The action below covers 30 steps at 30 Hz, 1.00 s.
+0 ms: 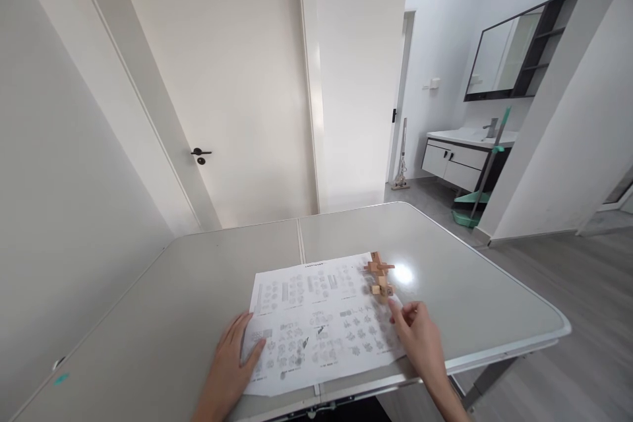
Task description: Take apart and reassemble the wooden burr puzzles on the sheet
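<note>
A white printed sheet (297, 303) with rows of small grey pictures lies on the table. My left hand (232, 356) rests over the sheet's left edge, open, with its thumb apart from the fingers on the paper. By the right edge, my right hand (418, 333) has its fingers curled, the thumb pointing toward several small wooden pieces. Whether anything is between those fingers is hidden. The wooden pieces (380, 267) sit in a cluster at the sheet's upper right corner, some crossed over each other. A lighter wooden block (376, 290) is at the near end of this cluster.
The grey table (168, 316) has a pale metal rim and a seam across its middle. Beyond it stands a white door with a black handle (200, 153). Back right are a washbasin cabinet (455, 161), a mop (403, 158) and a green dustpan (467, 216).
</note>
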Tool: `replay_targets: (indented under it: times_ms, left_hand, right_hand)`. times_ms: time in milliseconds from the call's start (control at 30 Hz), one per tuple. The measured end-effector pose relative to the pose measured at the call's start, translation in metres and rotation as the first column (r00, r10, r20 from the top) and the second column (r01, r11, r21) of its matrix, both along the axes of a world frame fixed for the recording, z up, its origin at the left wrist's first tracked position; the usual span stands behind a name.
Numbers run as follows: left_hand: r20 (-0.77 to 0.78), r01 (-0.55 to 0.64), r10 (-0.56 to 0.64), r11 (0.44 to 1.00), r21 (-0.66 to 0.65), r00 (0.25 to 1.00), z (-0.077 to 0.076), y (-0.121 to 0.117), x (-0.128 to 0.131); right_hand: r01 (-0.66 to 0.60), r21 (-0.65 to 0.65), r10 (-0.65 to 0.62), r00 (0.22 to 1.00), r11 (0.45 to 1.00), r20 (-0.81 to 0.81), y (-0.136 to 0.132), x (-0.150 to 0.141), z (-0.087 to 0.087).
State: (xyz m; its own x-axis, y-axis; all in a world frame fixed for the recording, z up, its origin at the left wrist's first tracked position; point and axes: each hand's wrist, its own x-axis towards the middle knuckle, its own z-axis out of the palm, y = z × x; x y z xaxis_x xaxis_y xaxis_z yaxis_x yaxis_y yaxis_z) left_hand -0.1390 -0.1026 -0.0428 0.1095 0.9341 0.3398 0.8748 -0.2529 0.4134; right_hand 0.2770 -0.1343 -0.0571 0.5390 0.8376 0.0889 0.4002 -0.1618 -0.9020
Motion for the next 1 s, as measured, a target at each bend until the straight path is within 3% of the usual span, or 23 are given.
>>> replay_targets:
  times_ms: [200,300,1000]
  left_hand:
    - [0.022,-0.016,0.017,1.0,-0.025,1.0,-0.005,0.001,-0.003]
    - [0.026,-0.028,0.029,0.999,-0.036,0.999,-0.003,0.0,-0.001]
    - [0.086,-0.053,0.06,0.995,-0.085,0.995,0.013,-0.004,0.005]
  right_hand:
    - [-0.294,0.075,0.289,0.954,0.953,0.076,-0.007,-0.028,-0.002]
    - [-0.372,0.075,0.363,0.925,0.925,0.109,-0.006,-0.032,-0.002]
    - [-0.364,0.073,0.351,0.925,0.929,0.146,-0.006,-0.032,-0.008]
